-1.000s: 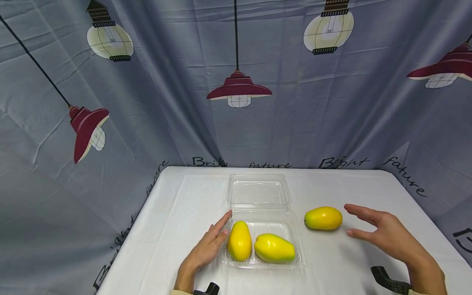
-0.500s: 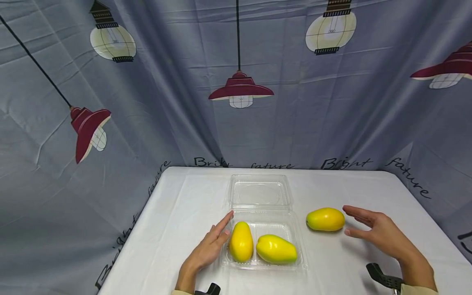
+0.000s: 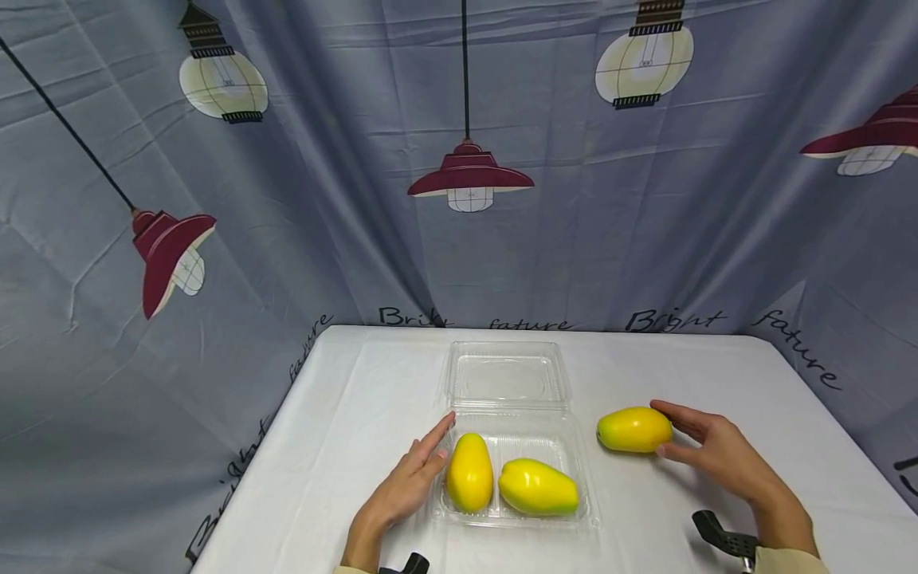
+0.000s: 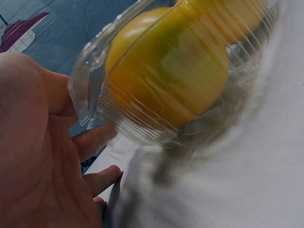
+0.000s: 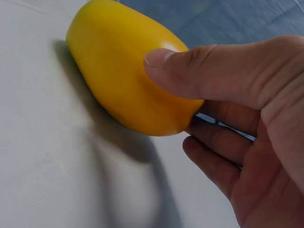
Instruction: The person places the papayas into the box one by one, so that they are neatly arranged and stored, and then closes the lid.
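A clear plastic clamshell container (image 3: 586, 478) lies with its lid spread back, holding two yellow papayas: an upright-lying left one (image 3: 469, 472) and a sideways right one (image 3: 538, 487). My left hand (image 3: 403, 482) rests along the container's left side, fingers extended; in the left wrist view its fingers reach beside the ribbed wall. To the right, a third yellow papaya (image 3: 633, 430) lies on the table. My right hand (image 3: 720, 453) has thumb and fingers on either side of that papaya's right end; the right wrist view shows the thumb (image 5: 180, 71) across it.
The container's raised lid (image 3: 508, 375) lies behind its base. A white cloth (image 3: 344, 422) covers the table. Behind stands a grey-blue curtain (image 3: 344, 199) printed with lamps. Black wrist mounts show below both hands.
My right hand has moved left, from beside the third papaya to around its right end. My left hand keeps its place at the container.
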`<state>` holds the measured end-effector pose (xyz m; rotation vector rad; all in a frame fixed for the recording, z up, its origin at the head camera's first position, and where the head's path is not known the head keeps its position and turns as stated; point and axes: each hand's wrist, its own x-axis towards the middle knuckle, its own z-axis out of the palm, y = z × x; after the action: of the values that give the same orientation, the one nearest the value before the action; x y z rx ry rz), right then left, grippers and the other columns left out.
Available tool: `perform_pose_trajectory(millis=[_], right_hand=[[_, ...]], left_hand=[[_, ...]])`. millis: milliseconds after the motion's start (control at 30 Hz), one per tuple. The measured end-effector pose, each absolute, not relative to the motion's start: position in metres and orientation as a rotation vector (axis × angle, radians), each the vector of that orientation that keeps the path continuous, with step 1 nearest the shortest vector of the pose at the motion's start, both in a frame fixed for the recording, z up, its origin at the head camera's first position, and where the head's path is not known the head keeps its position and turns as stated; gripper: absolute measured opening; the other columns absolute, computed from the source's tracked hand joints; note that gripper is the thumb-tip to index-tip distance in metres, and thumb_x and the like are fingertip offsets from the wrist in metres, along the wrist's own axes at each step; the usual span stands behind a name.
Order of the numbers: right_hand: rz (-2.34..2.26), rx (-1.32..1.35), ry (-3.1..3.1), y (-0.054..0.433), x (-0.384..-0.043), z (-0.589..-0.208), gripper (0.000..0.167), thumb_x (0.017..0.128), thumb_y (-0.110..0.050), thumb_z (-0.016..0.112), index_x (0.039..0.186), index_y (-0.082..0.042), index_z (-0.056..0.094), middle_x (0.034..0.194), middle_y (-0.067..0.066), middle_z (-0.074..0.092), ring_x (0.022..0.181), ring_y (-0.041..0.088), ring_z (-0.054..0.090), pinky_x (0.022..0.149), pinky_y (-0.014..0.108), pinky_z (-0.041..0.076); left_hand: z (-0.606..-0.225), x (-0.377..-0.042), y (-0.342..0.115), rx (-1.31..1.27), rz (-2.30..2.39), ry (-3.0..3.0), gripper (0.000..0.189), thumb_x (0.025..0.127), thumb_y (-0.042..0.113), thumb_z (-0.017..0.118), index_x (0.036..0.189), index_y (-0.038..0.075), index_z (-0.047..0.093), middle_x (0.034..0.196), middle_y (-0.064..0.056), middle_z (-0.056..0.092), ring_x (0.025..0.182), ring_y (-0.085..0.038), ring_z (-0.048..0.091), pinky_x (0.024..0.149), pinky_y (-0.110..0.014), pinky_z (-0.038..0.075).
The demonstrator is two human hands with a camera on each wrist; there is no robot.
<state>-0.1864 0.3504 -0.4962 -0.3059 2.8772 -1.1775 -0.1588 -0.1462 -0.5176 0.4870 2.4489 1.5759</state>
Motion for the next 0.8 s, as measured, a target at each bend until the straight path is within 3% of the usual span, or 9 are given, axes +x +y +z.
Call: perform_pose_trajectory(millis=[67,133,233,300,367,500,633,800], right_hand=[[-1.181,-0.296,2.893,0.348,-0.186,-0.498,0.076,0.091,-0.028,0.092,0.154,0.000,0.061,0.154,0.022,0.065,0.130,-0.005,0.062,0.097,-0.005,0.040],[-1.175,-0.274,2.908,0.346,-0.186,-0.500,0.074,0.091,-0.026,0.092,0.153,0.000,0.061,0.152,0.023,0.066,0.134,0.017,0.070,0.096,-0.005,0.040],[-1.145,-0.232,2.931,0.344,-0.186,-0.502,0.073,0.092,-0.028,0.091,0.152,0.001,0.061,0.151,0.025,0.066,0.137,0.049,0.065,0.093,-0.003,0.046],[-1.108,-0.207,2.955,0.343,-0.185,-0.503,0.074,0.092,-0.032,0.091,0.152,0.001,0.062,0.150,0.025,0.066,0.135,0.051,0.065,0.096,0.008,0.056],[-1.069,-0.186,2.979,0.342,-0.183,-0.502,0.075,0.092,-0.036,0.091,0.151,0.002,0.063,0.149,0.026,0.067,0.134,0.051,0.066,0.101,0.028,0.063],[-1.022,-0.156,3.014,0.340,-0.178,-0.496,0.076,0.093,-0.041,0.090,0.151,0.001,0.063,0.149,0.027,0.067,0.132,0.052,0.067,0.108,0.062,0.055],[-1.018,-0.153,3.041,0.336,-0.171,-0.484,0.076,0.093,-0.044,0.089,0.151,-0.002,0.064,0.148,0.026,0.067,0.131,0.054,0.067,0.108,0.070,0.052],[-1.021,-0.189,3.074,0.329,-0.162,-0.465,0.074,0.093,-0.044,0.089,0.151,-0.005,0.066,0.146,0.023,0.070,0.129,0.051,0.069,0.105,0.071,0.051]], left_hand=[[-0.517,-0.159,-0.146,0.482,1.579,2.443,0.057,0.119,0.020,0.039,0.175,0.022,0.030,0.182,-0.005,0.028,0.171,-0.035,0.018,0.137,-0.065,-0.010],[-0.517,-0.159,-0.145,0.482,1.583,2.436,0.057,0.119,0.021,0.039,0.175,0.021,0.030,0.182,-0.005,0.028,0.171,-0.035,0.017,0.136,-0.065,-0.010],[-0.516,-0.159,-0.145,0.477,1.588,2.427,0.057,0.119,0.021,0.039,0.175,0.020,0.030,0.182,-0.006,0.027,0.171,-0.035,0.016,0.136,-0.065,-0.011],[-0.516,-0.159,-0.145,0.476,1.586,2.426,0.057,0.119,0.022,0.039,0.175,0.020,0.029,0.182,-0.006,0.027,0.171,-0.035,0.016,0.136,-0.066,-0.011],[-0.516,-0.159,-0.145,0.474,1.582,2.428,0.056,0.120,0.022,0.039,0.175,0.021,0.029,0.182,-0.005,0.027,0.171,-0.036,0.015,0.136,-0.066,-0.011],[-0.517,-0.159,-0.146,0.476,1.583,2.426,0.056,0.120,0.021,0.039,0.175,0.022,0.030,0.182,-0.005,0.028,0.171,-0.036,0.016,0.136,-0.065,-0.011],[-0.518,-0.160,-0.146,0.485,1.586,2.423,0.057,0.120,0.021,0.039,0.175,0.021,0.029,0.182,-0.005,0.028,0.171,-0.034,0.016,0.137,-0.064,-0.011],[-0.520,-0.160,-0.146,0.498,1.575,2.430,0.057,0.120,0.021,0.038,0.176,0.020,0.028,0.182,-0.007,0.028,0.171,-0.034,0.017,0.137,-0.064,-0.010]])
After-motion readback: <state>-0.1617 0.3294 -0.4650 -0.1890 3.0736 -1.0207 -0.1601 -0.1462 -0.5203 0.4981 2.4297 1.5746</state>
